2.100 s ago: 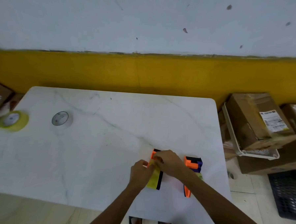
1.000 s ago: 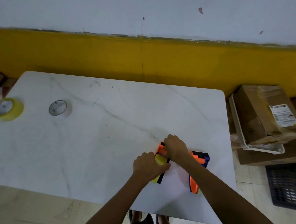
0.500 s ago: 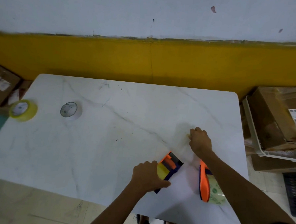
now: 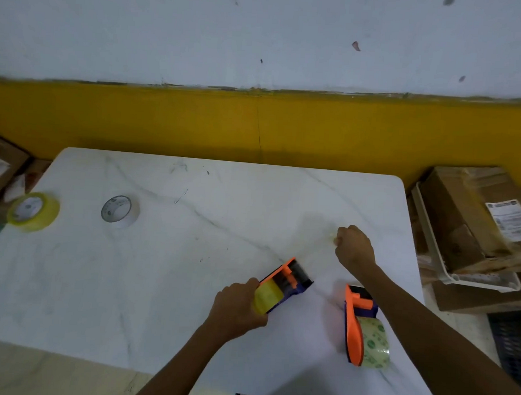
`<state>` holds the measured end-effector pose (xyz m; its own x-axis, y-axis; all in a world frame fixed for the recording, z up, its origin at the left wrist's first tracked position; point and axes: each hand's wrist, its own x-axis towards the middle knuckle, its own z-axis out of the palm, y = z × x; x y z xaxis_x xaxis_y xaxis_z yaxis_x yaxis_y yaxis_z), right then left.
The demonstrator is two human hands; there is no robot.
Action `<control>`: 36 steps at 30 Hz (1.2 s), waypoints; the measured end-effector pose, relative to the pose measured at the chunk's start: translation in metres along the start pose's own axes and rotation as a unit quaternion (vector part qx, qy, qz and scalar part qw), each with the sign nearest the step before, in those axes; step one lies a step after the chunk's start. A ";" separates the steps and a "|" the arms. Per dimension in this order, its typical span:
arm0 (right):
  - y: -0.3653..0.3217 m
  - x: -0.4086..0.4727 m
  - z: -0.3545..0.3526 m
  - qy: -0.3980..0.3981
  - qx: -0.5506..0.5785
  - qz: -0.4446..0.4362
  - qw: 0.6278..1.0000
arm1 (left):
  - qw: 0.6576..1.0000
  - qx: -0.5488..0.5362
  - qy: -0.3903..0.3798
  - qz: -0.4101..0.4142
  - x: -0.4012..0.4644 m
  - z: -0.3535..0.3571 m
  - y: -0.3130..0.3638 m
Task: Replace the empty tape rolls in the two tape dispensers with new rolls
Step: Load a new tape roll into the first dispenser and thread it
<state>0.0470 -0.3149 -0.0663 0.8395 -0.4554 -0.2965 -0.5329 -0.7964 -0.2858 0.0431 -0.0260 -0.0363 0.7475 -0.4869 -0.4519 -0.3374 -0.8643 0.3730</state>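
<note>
An orange and dark blue tape dispenser (image 4: 291,277) with a yellow roll (image 4: 267,296) in it lies on the white marble table (image 4: 164,283). My left hand (image 4: 238,311) grips its near end. My right hand (image 4: 354,247) is closed up and to the right of it, pinching what looks like a clear strip of tape stretched from the dispenser. The second orange dispenser (image 4: 355,320) lies at the right with a clear, green-printed roll (image 4: 374,343) in it, under my right forearm.
A yellow tape roll (image 4: 33,211) sits at the table's left edge, and a thin whitish roll (image 4: 119,211) lies right of it. Cardboard boxes (image 4: 469,217) in a white tray (image 4: 432,236) stand off the right edge. A yellow-banded wall runs behind.
My right hand left the dispenser's front and moved up and to the right. My left hand turned the dispenser so its front points up-right. The second dispenser now shows its clear roll.
</note>
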 end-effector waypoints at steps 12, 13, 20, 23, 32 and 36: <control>-0.042 -0.030 -0.054 -0.298 0.393 -0.109 0.863 | 0.979 -0.132 0.078 0.138 -0.006 -0.116 0.028; -0.047 -0.032 -0.057 -0.332 0.496 -0.098 0.796 | 0.976 -0.142 0.077 0.148 -0.007 -0.127 0.030; -0.084 -0.055 -0.080 -0.235 0.717 -0.084 0.651 | 0.947 -0.253 0.135 0.141 -0.018 -0.163 0.053; -0.098 -0.069 -0.074 -0.091 0.785 -0.060 0.610 | 0.920 -0.340 0.169 0.095 -0.017 -0.156 0.068; -0.103 -0.129 0.045 -0.035 0.867 0.215 0.448 | 0.888 -0.397 0.146 -0.181 0.021 -0.070 0.081; -0.091 -0.144 0.081 -0.056 0.838 0.311 0.446 | 0.905 -0.347 0.094 -0.227 0.030 -0.022 0.074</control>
<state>-0.0339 -0.1443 -0.0711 0.5134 -0.2841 -0.8097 -0.0686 0.9270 -0.3688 0.0534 -0.1016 -0.0045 0.8250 -0.0147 -0.5650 0.4216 -0.6499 0.6324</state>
